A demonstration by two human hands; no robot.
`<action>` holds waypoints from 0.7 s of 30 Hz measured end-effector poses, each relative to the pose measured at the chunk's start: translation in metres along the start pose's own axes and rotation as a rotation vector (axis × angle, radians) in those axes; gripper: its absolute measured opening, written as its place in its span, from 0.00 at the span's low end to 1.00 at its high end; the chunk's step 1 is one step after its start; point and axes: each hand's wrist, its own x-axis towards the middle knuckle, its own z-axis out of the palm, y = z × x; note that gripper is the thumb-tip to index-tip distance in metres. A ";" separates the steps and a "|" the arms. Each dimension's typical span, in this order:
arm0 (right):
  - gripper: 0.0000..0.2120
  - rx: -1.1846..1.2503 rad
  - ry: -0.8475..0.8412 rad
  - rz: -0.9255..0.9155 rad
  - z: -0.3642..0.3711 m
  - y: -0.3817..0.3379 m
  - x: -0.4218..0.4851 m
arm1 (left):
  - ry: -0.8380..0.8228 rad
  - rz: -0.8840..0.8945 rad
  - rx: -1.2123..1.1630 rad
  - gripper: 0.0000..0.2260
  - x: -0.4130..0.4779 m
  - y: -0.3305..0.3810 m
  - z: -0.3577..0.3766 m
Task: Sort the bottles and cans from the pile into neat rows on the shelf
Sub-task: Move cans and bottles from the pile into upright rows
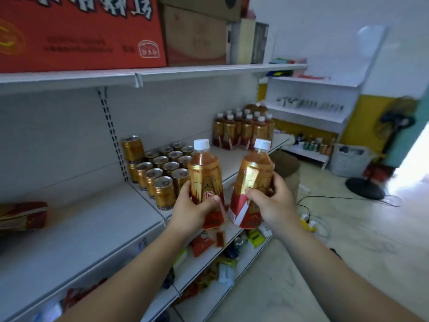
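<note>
Thumb and fingers of the left hand (190, 208) curl round the lower body of the first bottle (204, 175), gold and red with a white cap, held upright. Those of the right hand (271, 203) wrap the second bottle (253, 180), which tilts with its cap leaning right. The two bottles are side by side, just apart, in the air before the middle shelf (92, 228). Behind the first bottle, and partly hidden by it, gold cans (162, 168) stand in rows on this shelf, with a stacked can (132, 147) at the back left. Farther right on the same shelf stands a block of matching bottles (243, 130); bare shelf separates it from the cans. A gold-and-red pack (22, 217) lies at far left. A red carton (76, 31) and a brown carton (195, 36) sit on the shelf above. Loose packets (222, 266) clutter the shelf below. A fan (371, 182) and a basket (350, 161) stand on the floor beyond.
</note>
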 end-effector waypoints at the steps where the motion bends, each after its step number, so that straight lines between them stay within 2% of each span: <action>1: 0.23 -0.020 0.017 0.004 -0.005 0.004 0.010 | -0.009 0.010 0.007 0.20 0.010 -0.001 0.010; 5: 0.25 -0.087 0.080 0.003 -0.022 0.022 0.060 | -0.049 0.008 -0.028 0.16 0.061 -0.012 0.047; 10: 0.27 -0.117 0.163 0.028 -0.040 0.034 0.134 | -0.092 -0.030 -0.072 0.23 0.142 -0.027 0.081; 14: 0.26 -0.106 0.206 0.034 -0.054 0.045 0.185 | -0.104 -0.097 -0.101 0.21 0.199 -0.043 0.105; 18: 0.25 -0.110 0.203 0.060 -0.069 0.064 0.232 | -0.096 -0.160 -0.092 0.24 0.240 -0.059 0.128; 21: 0.27 -0.132 0.154 0.054 -0.080 0.078 0.272 | -0.065 -0.189 -0.075 0.29 0.272 -0.070 0.146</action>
